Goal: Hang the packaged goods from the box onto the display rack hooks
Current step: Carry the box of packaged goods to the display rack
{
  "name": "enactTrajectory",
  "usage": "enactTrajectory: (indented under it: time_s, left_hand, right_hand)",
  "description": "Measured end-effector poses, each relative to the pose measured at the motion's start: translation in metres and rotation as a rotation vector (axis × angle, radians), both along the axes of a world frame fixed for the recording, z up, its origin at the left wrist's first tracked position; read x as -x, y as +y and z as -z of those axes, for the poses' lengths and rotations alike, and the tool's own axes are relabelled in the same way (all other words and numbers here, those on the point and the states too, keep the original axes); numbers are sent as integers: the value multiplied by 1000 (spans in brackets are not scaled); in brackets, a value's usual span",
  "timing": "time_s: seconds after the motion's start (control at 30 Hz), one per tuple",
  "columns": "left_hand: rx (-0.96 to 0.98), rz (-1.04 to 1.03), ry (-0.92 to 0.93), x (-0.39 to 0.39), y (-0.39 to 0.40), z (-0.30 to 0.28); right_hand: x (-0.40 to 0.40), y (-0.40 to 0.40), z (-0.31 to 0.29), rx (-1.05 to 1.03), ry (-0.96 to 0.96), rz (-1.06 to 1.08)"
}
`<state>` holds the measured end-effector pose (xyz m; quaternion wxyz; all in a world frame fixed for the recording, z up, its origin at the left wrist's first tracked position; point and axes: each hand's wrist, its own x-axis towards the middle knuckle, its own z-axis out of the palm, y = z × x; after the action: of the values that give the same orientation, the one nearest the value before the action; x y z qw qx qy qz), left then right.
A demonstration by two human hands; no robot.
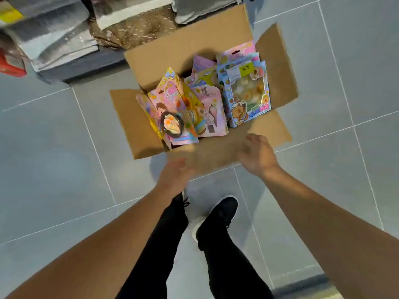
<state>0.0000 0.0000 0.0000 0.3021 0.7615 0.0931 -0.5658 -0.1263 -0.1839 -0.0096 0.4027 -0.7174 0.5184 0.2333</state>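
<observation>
An open cardboard box point(218, 152) stands on the grey tiled floor with its flaps spread. Inside stand several colourful packaged toys: a pink pack with a small black pan point(172, 117) at the left, a pink pack with a drawn figure point(210, 111) in the middle, and a blue windowed pack with a yellow price sticker point(246, 91) at the right. My left hand point(174, 175) hovers over the near flap's left corner, fingers loosely apart and blurred. My right hand point(258, 156) hangs above the near flap at the right, fingers apart, holding nothing.
Low shelves with grey folded goods point(56, 39) and a brown patterned item point(138, 29) run along the top left. A red item point(10, 65) sits at the far left edge. My legs and black shoes point(218, 214) stand just in front of the box.
</observation>
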Motion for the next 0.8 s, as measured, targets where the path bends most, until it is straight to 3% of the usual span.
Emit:
enactTrajectory:
  time_s: [0.1, 0.17, 0.27, 0.4, 0.5, 0.7, 0.8]
  left_hand:
    - [5, -243, 119, 10, -5, 40]
    - [11, -392, 150, 15, -5, 62]
    - [35, -691, 210, 11, -10, 91]
    - [49, -992, 227, 4, -19, 117]
    - [105, -1185, 266, -3, -25, 135]
    - [130, -1184, 162, -21, -34, 152]
    - [146, -1045, 71, -36, -31, 155]
  right_hand:
    - [-2, -23, 35, 220, 30, 4]
    - [-4, -40, 48, 241, 90, 91]
    - [-5, -59, 78, 144, 7, 418]
    - [-15, -67, 100, -177, -139, 996]
    - [-27, -75, 110, -273, -185, 1107]
    - [-34, -83, 136, -213, -177, 1143]
    - [-31, -66, 143, -244, -202, 1159]
